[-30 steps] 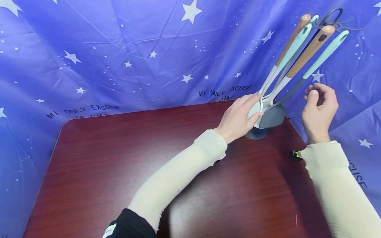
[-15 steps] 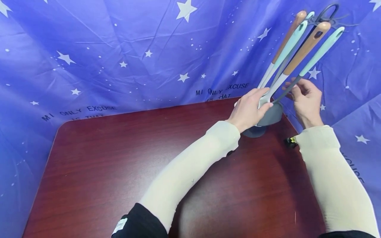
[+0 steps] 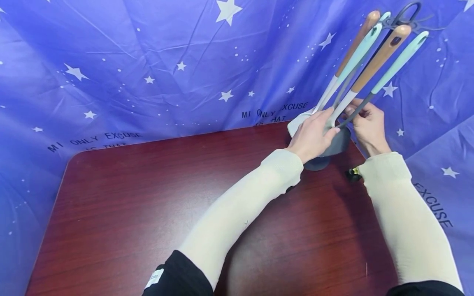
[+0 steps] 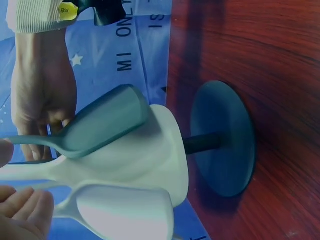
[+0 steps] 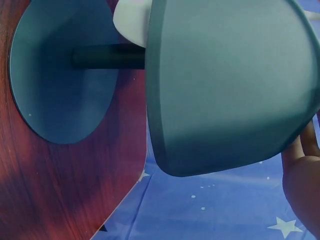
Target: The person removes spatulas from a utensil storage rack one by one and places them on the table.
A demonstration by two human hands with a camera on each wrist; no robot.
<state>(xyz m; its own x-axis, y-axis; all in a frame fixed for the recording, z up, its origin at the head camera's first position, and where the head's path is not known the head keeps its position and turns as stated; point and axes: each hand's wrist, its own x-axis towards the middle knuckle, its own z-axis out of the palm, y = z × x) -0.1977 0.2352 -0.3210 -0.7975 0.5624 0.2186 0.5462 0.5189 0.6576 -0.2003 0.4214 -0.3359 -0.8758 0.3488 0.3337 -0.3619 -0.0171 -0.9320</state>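
Note:
A rotating-style utensil stand, with a round dark base [image 3: 317,163] and hooks at its top [image 3: 411,22], carries several kitchen utensils with brown or mint-green handles. My left hand [image 3: 311,135] has thumb and fingers at the neck of the white, brown-handled turner [image 4: 135,167]. Another white utensil head [image 4: 125,210] hangs beside it. In front, a grey turner [image 3: 338,142] with a mint handle hangs tilted; in the right wrist view its blade [image 5: 235,90] fills much of the picture. My right hand [image 3: 371,127] reaches behind its stem with bent fingers, partly hidden; what they hold I cannot tell.
The stand is near the back right corner of a dark red wooden table [image 3: 166,197]. A blue curtain [image 3: 148,53] with white stars hangs behind and at the sides. A small black device [image 3: 353,174] sits at my right cuff.
My right hand has come left and in behind the grey turner's stem. My left hand has shifted right along the utensils, and a white utensil head now shows to its left.

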